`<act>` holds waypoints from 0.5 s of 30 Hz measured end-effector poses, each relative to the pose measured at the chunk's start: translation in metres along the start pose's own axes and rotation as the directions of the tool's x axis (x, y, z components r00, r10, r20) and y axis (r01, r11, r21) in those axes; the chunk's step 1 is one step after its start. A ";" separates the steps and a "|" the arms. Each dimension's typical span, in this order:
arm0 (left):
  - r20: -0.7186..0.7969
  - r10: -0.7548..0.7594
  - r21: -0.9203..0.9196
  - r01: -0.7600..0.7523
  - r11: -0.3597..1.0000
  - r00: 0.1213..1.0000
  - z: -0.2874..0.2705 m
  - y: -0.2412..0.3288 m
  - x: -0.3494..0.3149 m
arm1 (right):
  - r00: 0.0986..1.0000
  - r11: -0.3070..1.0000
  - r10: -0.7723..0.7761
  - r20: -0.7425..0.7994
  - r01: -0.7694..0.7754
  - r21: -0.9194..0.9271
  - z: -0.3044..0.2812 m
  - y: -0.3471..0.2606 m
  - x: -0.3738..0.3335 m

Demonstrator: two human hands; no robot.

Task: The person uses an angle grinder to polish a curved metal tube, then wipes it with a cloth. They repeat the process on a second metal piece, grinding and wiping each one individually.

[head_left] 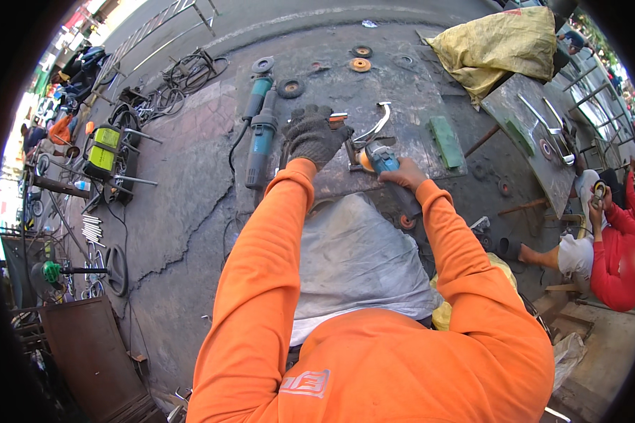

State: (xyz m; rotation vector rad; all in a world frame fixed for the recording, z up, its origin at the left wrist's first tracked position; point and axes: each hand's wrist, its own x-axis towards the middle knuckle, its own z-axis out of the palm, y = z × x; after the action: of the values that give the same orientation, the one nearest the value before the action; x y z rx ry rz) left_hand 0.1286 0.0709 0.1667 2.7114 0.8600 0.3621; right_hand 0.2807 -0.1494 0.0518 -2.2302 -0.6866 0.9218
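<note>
My right hand [406,175], bare, grips a blue angle grinder [386,159] around its body. The grinder's orange disc [364,159] points left, against or very close to a dark metal piece [351,151]. My left hand [316,134] wears a dark grey knitted glove, its fingers curled in beside that piece. What lies inside the glove is hidden. Just beyond, a shiny curved metal strip [378,124] rests on the dark work board [331,77]. Two more grinders lie left of my gloved hand: a teal one [258,96] and a larger blue one [262,137].
Loose discs, one orange [360,65] and one black [291,88], lie across the board's far part. A green metal block [444,143] sits at right. Beyond are a yellow sack [497,49] and a tilted panel [533,141]. A person in red [619,240] sits far right.
</note>
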 end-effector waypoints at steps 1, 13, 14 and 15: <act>-0.006 0.001 -0.009 -0.001 1.000 1.000 0.001 -0.001 0.000 | 1.000 1.000 0.002 -0.016 -0.002 -0.011 0.002 0.002 0.002; -0.028 0.007 -0.009 -0.007 1.000 1.000 0.006 -0.002 0.004 | 0.965 0.984 -0.066 -0.255 0.021 -0.175 0.029 0.010 -0.010; -0.030 0.008 -0.003 -0.008 1.000 1.000 0.007 -0.002 0.003 | 0.976 0.991 -0.052 -0.212 0.025 -0.132 0.028 0.011 -0.010; -0.014 0.007 -0.015 -0.008 1.000 1.000 0.006 -0.002 0.002 | 0.983 0.996 -0.047 -0.178 0.032 -0.083 0.026 0.011 -0.009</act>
State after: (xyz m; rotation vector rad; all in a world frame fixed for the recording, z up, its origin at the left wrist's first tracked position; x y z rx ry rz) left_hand 0.1312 0.0727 0.1605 2.7018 0.8475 0.3886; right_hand 0.2581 -0.1541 0.0334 -2.3272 -0.6919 0.6740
